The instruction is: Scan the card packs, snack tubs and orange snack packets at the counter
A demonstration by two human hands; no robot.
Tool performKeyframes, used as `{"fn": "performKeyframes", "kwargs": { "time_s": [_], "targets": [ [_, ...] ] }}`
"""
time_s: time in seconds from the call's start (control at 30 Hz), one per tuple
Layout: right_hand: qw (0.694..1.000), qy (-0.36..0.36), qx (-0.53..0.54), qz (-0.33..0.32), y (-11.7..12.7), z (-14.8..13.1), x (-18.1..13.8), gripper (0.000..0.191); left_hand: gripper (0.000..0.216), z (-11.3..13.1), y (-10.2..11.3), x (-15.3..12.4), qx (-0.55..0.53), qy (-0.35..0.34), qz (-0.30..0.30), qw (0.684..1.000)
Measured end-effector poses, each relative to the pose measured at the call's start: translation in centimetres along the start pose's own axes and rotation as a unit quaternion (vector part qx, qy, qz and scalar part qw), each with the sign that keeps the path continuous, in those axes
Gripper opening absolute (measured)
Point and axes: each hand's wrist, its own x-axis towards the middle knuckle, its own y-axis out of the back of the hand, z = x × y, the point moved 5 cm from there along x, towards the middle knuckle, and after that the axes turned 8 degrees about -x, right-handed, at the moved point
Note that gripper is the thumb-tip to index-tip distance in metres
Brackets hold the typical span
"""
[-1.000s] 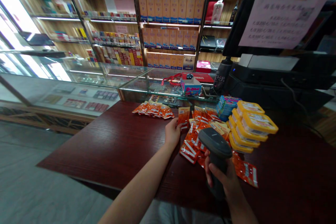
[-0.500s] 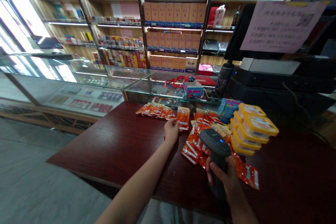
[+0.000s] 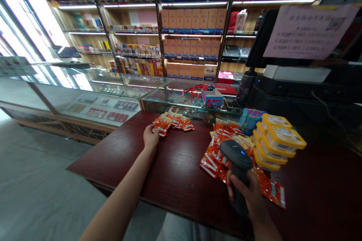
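My left hand (image 3: 151, 137) pinches the near edge of an orange snack packet (image 3: 163, 125) at the left of the dark wooden counter (image 3: 181, 162). That packet overlaps a small row of similar orange packets (image 3: 183, 122). In my right hand (image 3: 246, 188) is a black handheld barcode scanner (image 3: 236, 154), gripped by its handle, a blue light showing on its top. Beneath and behind the scanner spreads a loose pile of orange packets (image 3: 210, 158). Parts of that pile are hidden by the scanner and my right hand.
Yellow-lidded tubs (image 3: 283, 137) stand stacked right of the pile, beside a stack of blue packs (image 3: 251, 119). A glass display case (image 3: 158, 92) borders the counter's back, carrying a small colourful box (image 3: 212, 99). A monitor with a pink paper sign (image 3: 309, 32) rises at the right.
My left hand has carried an orange packet leftward from beside the pile to the row at the left. My right hand still holds the scanner over the pile. The view has shifted slightly.
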Motion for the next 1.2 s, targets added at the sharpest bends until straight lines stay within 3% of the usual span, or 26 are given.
{"fn": "performKeyframes", "kwargs": {
  "time_s": [0.1,0.23,0.33,0.43,0.57,0.7,0.87,1.03,1.2],
  "targets": [
    [1.000,0.003,-0.011,0.001,-0.1,-0.2,-0.1,0.037,0.035,-0.1,1.7,0.0,0.154,-0.025,-0.020,0.987],
    [1.000,0.000,-0.013,0.002,-0.1,-0.3,-0.1,0.034,0.044,1.1,1.2,-1.9,0.326,-0.121,-0.063,0.935],
    [1.000,-0.005,-0.010,0.002,-0.2,-0.2,-0.1,0.035,0.042,1.2,-0.1,-3.2,0.360,-0.164,-0.135,0.909],
    [1.000,-0.012,-0.004,0.004,-0.2,-0.1,-0.2,0.035,0.040,1.0,-0.5,-3.5,0.376,-0.166,-0.172,0.895],
    [1.000,-0.016,0.003,0.004,-0.1,-0.1,-0.2,0.035,0.041,1.0,-0.5,-3.7,0.387,-0.157,-0.176,0.891],
    [1.000,-0.010,0.006,0.006,0.0,-0.2,-0.2,0.036,0.042,2.3,-1.3,-4.6,0.375,-0.195,-0.169,0.891],
    [1.000,-0.001,0.010,0.014,0.2,-0.2,0.0,0.032,0.035,5.1,-4.8,-8.3,0.279,-0.263,-0.256,0.888],
    [0.999,-0.004,0.021,0.034,0.7,0.2,0.3,0.032,0.026,7.2,-9.7,-13.5,0.147,-0.247,-0.377,0.880],
    [0.998,0.000,0.037,0.054,1.0,0.2,0.4,0.034,0.019,7.9,-13.5,-15.1,0.130,-0.178,-0.376,0.900]
  ]
}}
